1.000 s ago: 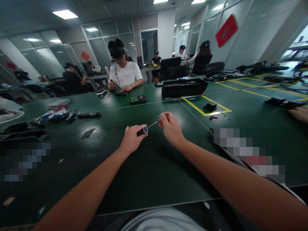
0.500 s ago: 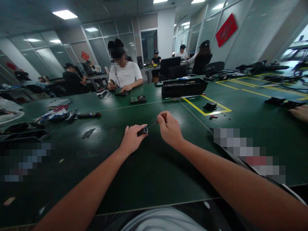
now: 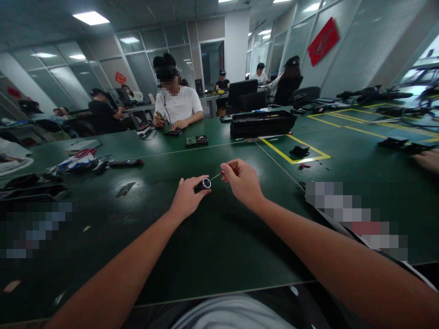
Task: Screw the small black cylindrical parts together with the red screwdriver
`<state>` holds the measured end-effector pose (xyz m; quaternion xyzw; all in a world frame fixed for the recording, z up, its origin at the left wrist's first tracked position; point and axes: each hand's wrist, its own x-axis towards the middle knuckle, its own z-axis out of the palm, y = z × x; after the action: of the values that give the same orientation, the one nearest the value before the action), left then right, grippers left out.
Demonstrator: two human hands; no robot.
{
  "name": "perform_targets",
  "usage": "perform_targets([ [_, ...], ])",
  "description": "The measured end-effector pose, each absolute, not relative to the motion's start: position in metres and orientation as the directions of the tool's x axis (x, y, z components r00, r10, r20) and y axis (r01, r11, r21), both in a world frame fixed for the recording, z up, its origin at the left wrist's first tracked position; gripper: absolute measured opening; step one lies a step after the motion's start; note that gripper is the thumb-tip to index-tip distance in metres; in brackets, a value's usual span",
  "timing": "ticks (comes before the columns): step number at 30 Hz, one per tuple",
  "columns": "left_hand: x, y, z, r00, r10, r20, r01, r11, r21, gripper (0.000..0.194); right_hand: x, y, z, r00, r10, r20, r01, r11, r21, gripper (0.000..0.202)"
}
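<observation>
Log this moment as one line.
left hand: grips black cylinder | right hand: holds thin-shafted tool | tip: by cylinder's pale-ringed end | contact: unclear

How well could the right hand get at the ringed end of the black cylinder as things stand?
Probably yes: the left hand holds the black cylinder by its sides, leaving the ringed end uncovered, and the thin tool in the right hand points toward it with nothing visible in between.

Glass partitions (image 3: 139,68), white pillar (image 3: 237,50), bright ceiling lights (image 3: 91,18)
</observation>
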<state>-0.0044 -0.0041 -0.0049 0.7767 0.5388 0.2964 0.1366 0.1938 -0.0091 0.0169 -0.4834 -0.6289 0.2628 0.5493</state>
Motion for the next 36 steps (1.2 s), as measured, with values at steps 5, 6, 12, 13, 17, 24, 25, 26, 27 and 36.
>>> perform_targets([
  [5,-0.007,-0.003,-0.006,0.224,0.915,0.337,0.748,-0.383,0.542,0.04,0.196,-0.01,0.021,0.065,0.899,0.433,0.345,0.387,-0.855,0.024],
  [6,-0.007,-0.003,-0.007,0.226,0.914,0.336,0.748,-0.384,0.541,0.04,0.196,-0.01,0.02,0.035,0.892,0.452,0.331,0.416,-0.847,0.019],
  [12,-0.009,-0.003,-0.007,0.24,0.909,0.34,0.759,-0.394,0.518,0.039,0.196,-0.013,0.019,-0.074,0.862,0.502,0.407,0.485,-0.774,0.017],
  [13,-0.008,-0.003,-0.008,0.246,0.907,0.343,0.76,-0.4,0.512,0.039,0.195,-0.014,0.019,-0.063,0.859,0.508,0.43,0.482,-0.763,0.023],
  [17,-0.009,-0.003,-0.009,0.269,0.899,0.345,0.757,-0.419,0.502,0.039,0.195,-0.014,0.021,-0.037,0.859,0.511,0.452,0.47,-0.758,0.02],
  [24,-0.008,-0.003,-0.009,0.26,0.911,0.322,0.758,-0.398,0.516,0.039,0.195,-0.011,0.022,-0.056,0.888,0.457,0.437,0.433,-0.788,0.026],
  [25,-0.008,-0.003,-0.009,0.26,0.912,0.316,0.759,-0.395,0.517,0.039,0.195,-0.01,0.021,-0.049,0.89,0.453,0.43,0.428,-0.795,0.024],
  [26,-0.008,-0.003,-0.009,0.258,0.914,0.314,0.761,-0.393,0.517,0.039,0.195,-0.009,0.02,-0.032,0.893,0.449,0.41,0.422,-0.809,0.022],
  [27,-0.008,-0.003,-0.009,0.253,0.915,0.315,0.762,-0.389,0.518,0.039,0.195,-0.008,0.018,-0.012,0.897,0.441,0.378,0.413,-0.829,0.021],
  [36,-0.01,0.001,-0.007,0.26,0.893,0.367,0.744,-0.428,0.513,0.042,0.197,0.018,-0.001,0.135,0.988,0.071,-0.138,0.09,-0.986,0.026],
])
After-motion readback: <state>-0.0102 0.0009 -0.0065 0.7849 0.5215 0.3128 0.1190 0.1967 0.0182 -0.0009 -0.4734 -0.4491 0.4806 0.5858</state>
